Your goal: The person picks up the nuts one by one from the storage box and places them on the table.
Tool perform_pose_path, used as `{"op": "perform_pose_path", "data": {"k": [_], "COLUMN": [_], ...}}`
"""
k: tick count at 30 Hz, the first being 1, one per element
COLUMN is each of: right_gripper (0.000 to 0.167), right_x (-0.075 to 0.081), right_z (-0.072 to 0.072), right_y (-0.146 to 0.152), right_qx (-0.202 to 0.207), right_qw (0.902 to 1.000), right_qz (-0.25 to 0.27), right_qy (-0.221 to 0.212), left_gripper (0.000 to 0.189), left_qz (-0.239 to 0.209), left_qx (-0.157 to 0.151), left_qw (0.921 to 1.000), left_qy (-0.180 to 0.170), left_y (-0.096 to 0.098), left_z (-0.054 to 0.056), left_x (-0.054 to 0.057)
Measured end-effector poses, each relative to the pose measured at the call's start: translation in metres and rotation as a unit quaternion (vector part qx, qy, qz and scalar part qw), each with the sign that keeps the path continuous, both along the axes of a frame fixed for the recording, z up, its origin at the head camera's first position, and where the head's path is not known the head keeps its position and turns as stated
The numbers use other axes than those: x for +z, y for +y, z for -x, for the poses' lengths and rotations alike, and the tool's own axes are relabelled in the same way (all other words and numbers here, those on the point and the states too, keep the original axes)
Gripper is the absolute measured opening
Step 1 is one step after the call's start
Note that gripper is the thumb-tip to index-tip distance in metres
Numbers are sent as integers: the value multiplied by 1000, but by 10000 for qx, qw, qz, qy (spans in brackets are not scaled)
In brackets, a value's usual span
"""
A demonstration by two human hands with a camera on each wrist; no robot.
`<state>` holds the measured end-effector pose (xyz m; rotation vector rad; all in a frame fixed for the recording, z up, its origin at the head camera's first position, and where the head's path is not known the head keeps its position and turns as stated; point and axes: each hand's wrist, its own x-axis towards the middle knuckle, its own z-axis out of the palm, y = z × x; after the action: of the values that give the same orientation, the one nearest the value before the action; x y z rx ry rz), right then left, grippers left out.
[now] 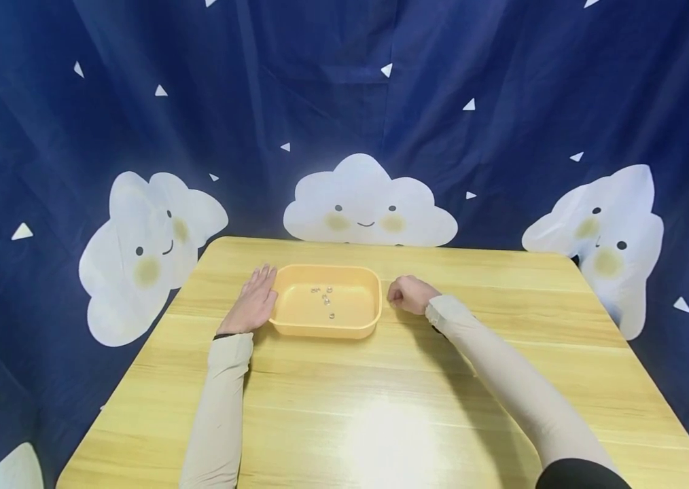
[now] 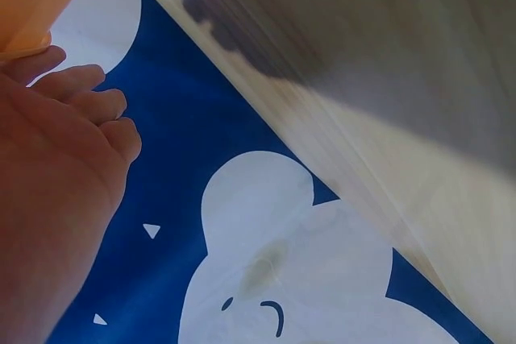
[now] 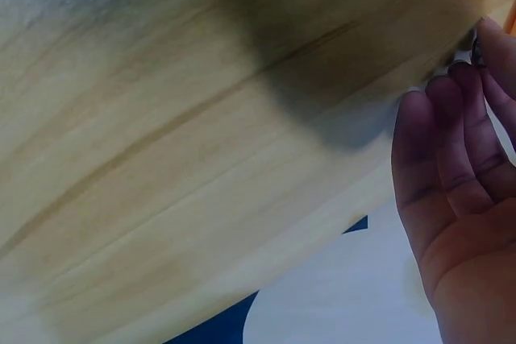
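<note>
One left hand, fingers extended, against left end of orange-yellow basin on table; several small glassy beads loose inside. Right hand just beside right end, fingers curled; cannot tell whether pinching anything.

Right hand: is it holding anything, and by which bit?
The right hand seems to pinch something tiny between thumb and finger; which bit, I can't tell.

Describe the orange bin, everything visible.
The orange bin is a shallow, open rectangular tub with rounded corners and a thin rim, smooth and plastic-looking. It sits upright on the far part of the wood-grained table, long sides left to right. A few small shiny pieces lie on its floor. The left hand touches its left end; the right hand is apart.
</note>
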<state>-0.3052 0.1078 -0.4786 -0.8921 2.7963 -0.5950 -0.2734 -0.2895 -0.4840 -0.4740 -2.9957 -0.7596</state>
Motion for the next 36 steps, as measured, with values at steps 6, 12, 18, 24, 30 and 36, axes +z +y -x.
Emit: {"op": "perform_pose_path", "data": {"k": [6,12,18,24,30,36], "right_gripper": [6,4,6,7,8,7], "right_x": [-7,-10,-8,-7,-7,-9], "right_z": [5,6,4,3,3,3], "right_y": [1,0,-1,-1,-1,-1], "right_qx": [-14,-166,-251,-299,-295,-229], "right_qw": [9999,9997,9994,9990,9989,9994], "right_qz": [129,99,80,119,165,173], "right_qy": [-30,-130,-221,-309,-321,-205], "left_gripper": [61,62,62,62,62,62], "left_qz": [-4,-63,-59,-22,-47,-71], "left_qx": [-17,3,6,-1,-4,1], "left_qw": [10000,9999,9999,9999,9999,9998], "left_qy": [-8,-87,-98,-120,-147,-209], "left_y": [0,-1,-2,-2,-2,-3], "left_z": [0,3,4,3,4,5], "left_x": [1,0,-1,-1,-2,-3]}}
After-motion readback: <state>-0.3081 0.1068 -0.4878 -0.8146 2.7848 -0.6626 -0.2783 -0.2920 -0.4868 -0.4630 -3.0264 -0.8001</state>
